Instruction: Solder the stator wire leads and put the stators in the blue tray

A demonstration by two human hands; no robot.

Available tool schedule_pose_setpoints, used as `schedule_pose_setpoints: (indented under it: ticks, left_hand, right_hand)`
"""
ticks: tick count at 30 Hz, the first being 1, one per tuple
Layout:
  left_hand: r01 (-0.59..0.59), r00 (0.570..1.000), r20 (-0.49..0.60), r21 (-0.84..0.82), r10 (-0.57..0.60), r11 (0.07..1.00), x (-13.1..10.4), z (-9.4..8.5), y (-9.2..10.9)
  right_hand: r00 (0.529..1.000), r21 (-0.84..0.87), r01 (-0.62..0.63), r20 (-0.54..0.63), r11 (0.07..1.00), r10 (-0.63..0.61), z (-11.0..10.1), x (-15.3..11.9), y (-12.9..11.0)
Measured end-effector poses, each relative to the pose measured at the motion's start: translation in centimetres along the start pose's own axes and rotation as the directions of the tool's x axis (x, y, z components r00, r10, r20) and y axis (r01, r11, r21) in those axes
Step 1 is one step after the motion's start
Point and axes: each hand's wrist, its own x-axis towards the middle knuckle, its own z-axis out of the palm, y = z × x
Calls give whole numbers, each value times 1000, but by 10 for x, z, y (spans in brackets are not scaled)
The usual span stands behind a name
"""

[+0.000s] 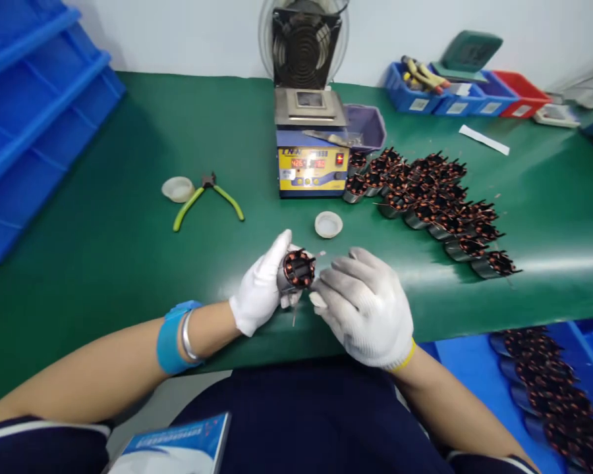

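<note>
My left hand (263, 284), in a white glove, is wrapped round a motor stator (296, 271) with copper windings and a grey metal shell. Its wound end is turned up and toward the right, and a thin wire end hangs below it. Just right of the stator is my right hand (366, 306), in a white knit glove with greyed fingers. Its fingers are bent and close together near the thumb; whatever lies between the tips is too small to make out. A small white dish (329, 224) sits on the table beyond both hands.
Green-handled cutters (207, 197) lie open beside another small dish (178, 189). A solder pot (312, 161) stands at the back, with a purple bin (366, 125) behind it. Several stators (425, 191) cover the right side; more fill a blue crate (454, 368) below. Blue trays (39, 118) stand left.
</note>
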Motion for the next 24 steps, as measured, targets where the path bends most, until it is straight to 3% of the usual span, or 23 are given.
schedule_pose_setpoints:
  ticks: [2,5,7,8,10,11,13,16,18,21,22,23,24]
  left_hand:
    - [-32,999,-42,-130,27,991,4,-3,7]
    - [-59,997,-57,-215,47,975,8,-7,18]
    - [-54,998,8,-244,58,968,8,-8,21]
    - [-49,997,49,-246,63,968,6,-9,22]
    - [-36,988,138,-241,71,970,2,-9,21]
    - [-26,981,183,-237,71,971,0,-9,21]
    - [-7,962,262,-236,71,972,-3,-8,20]
    - [54,938,344,-248,36,967,-4,-9,21]
    - [145,897,441,-210,-38,967,-2,-12,21]
    - [322,728,637,10,-254,947,-1,-16,21]
    - [347,703,648,47,-293,937,-2,-16,22]
    - [339,738,617,12,-274,941,-3,-15,23]
    - [281,826,532,-100,-187,955,-4,-14,24]
  right_hand:
    - [999,60,6,-36,998,-4,4,-6,-5]
    - [995,311,75,-81,948,-52,1,-11,-9]
    - [982,469,-77,-117,880,148,-2,-7,-6]
    - [946,538,-219,-87,814,312,-3,-3,-2]
    - [817,640,-479,75,601,571,-1,6,7]
    - [773,672,-543,165,504,613,2,10,12]
    - [775,730,-545,251,413,580,8,18,17]
    - [840,788,-422,154,448,521,16,23,18]
    - [880,788,-351,95,505,465,15,23,18]
    - [957,679,-228,23,698,290,3,24,20]
    - [976,604,-169,-7,779,217,-4,25,21]
    - [988,514,-106,-40,851,148,-11,27,21]
    - [994,417,-49,-68,908,85,-20,30,20]
